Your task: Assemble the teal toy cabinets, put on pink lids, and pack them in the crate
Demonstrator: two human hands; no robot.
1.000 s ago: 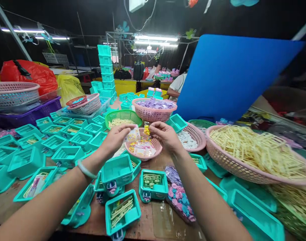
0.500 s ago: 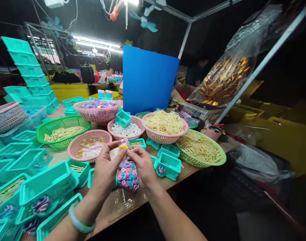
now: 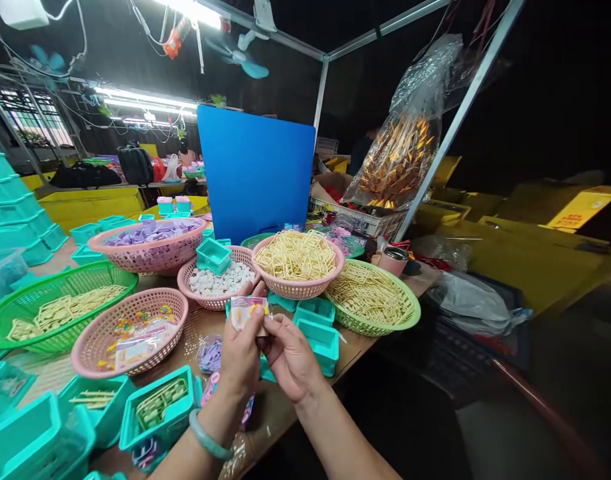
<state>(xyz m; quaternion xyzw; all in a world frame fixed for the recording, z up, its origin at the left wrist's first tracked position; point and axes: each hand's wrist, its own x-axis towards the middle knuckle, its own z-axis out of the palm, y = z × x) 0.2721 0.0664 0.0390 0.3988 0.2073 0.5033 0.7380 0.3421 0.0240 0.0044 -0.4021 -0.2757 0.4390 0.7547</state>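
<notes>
My left hand is closed on a small clear packet with pink and yellow print, held upright above the table edge. My right hand pinches the packet's lower right side, fingers curled. A green bangle sits on my left wrist. Just left of the hands stands a pink basket with colourful small pieces and more packets. Under the hands lies a clear bag of pink and purple pieces.
Pink and green baskets of pale yellow sticks, white pieces and purple pieces crowd the wooden table. Teal plastic boxes stand near its front edge and at the left. A blue board rises behind. The table's right edge drops to dark floor.
The view has swung right. My hands drew back from the pink basket toward me and now work the packet together near the table edge.
</notes>
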